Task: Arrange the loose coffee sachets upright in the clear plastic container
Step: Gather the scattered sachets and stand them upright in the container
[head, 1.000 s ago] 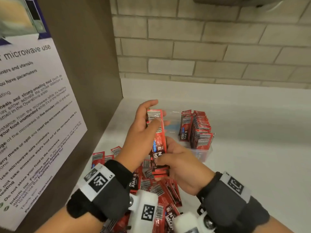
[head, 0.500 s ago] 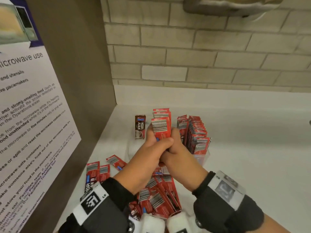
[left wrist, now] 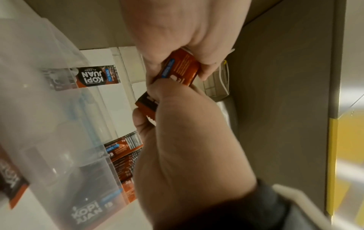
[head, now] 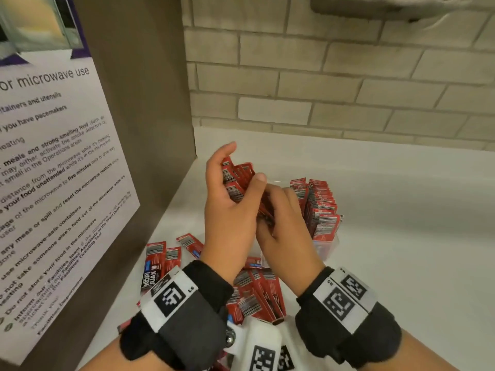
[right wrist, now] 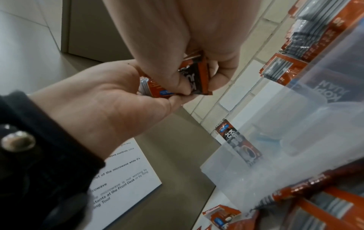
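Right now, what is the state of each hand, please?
Left hand: fingers curled round the top of a bundle of sachets.
Right hand: grips the lower end of the same bundle.

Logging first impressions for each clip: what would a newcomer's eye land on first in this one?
Most likely the two hands in mid-frame: the left hand and right hand together grip a bundle of red sachets above the white counter. Just right of them, a tight row of upright sachets stands in the clear container. Loose sachets lie scattered near the wrists, and a microwave notice fills the left.
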